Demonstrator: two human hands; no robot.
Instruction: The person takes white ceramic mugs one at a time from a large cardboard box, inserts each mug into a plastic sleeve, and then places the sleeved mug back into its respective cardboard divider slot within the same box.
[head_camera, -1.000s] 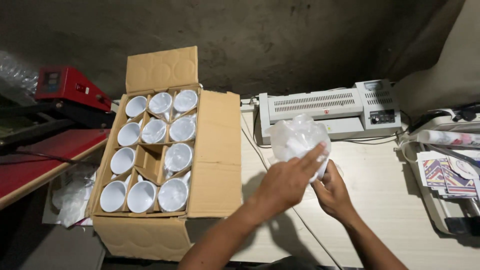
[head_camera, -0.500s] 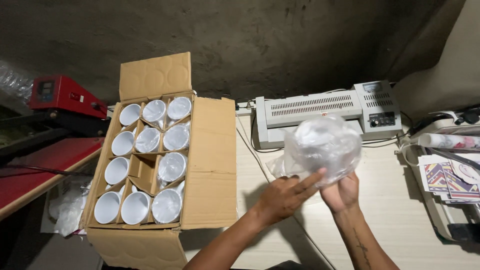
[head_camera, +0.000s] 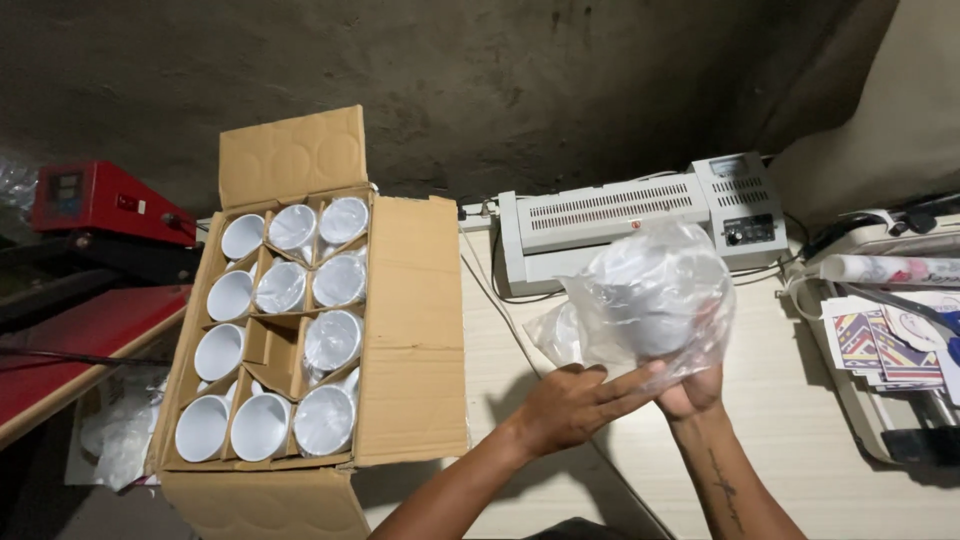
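Observation:
A white mug wrapped in a clear plastic bag (head_camera: 655, 295) is held up above the pale table (head_camera: 800, 430). My right hand (head_camera: 692, 392) grips it from below. My left hand (head_camera: 575, 405) lies flat against the loose plastic at the mug's lower left, fingers stretched toward the right hand. To the left stands an open cardboard box (head_camera: 405, 330) with dividers, holding several white mugs (head_camera: 335, 340), some in plastic. One cell near the box's middle shows only cardboard.
A grey laminator (head_camera: 600, 215) sits at the back of the table behind the mug. Printed colourful sheets (head_camera: 875, 345) and a printer lie at the right. A red heat press (head_camera: 90, 200) stands at the far left, with crumpled plastic (head_camera: 120, 440) below it.
The bagged mug has risen and turned, now showing more of its body. My left hand slid from the top of the bag down to its lower left side.

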